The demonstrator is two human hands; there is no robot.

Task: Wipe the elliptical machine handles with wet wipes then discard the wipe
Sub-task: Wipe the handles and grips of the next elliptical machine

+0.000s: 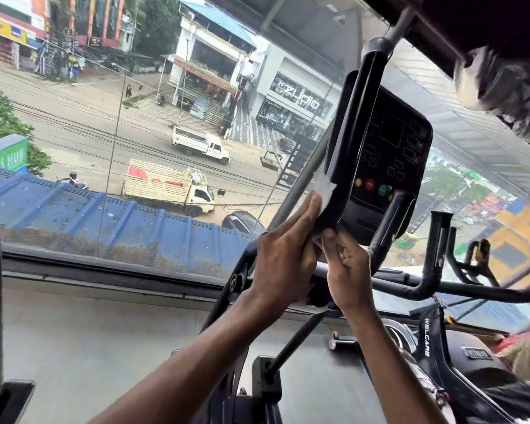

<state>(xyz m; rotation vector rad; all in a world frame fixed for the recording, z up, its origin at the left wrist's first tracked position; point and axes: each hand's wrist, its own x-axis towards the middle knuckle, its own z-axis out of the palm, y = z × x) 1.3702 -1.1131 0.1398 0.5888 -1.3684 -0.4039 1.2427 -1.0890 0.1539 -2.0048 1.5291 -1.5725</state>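
– White wipe: where?
– Pinned on the black handle, L side of the console, low down near the bend. Pokes out above the fingertips, top corner against the console edge.
– Pinned by which hand?
– By the L hand. Fingers straight, close together, laid flat along the handle w/ the wipe underneath.
– And the R hand?
– Just beside the L, touching it, under the bend of the same handle. Thumb tip up against the underside, other fingers curled in. Can't tell the contents of that curl: tiny white fleck there, too small to call.
– Rest of the machine?
– Dark console screen, w/ yellow, red & green buttons along the bottom. Second short black handle on the R side of the console, untouched. Grey bar slanting up behind the L fingertips. More black tubing lower R, plus a black frame piece printed "WELCARE".
– Beyond the machine?
– Big window straight ahead. Blue ribbed roof right under the glass. Street further out w/ two pale lorries, shop fronts across the rd.
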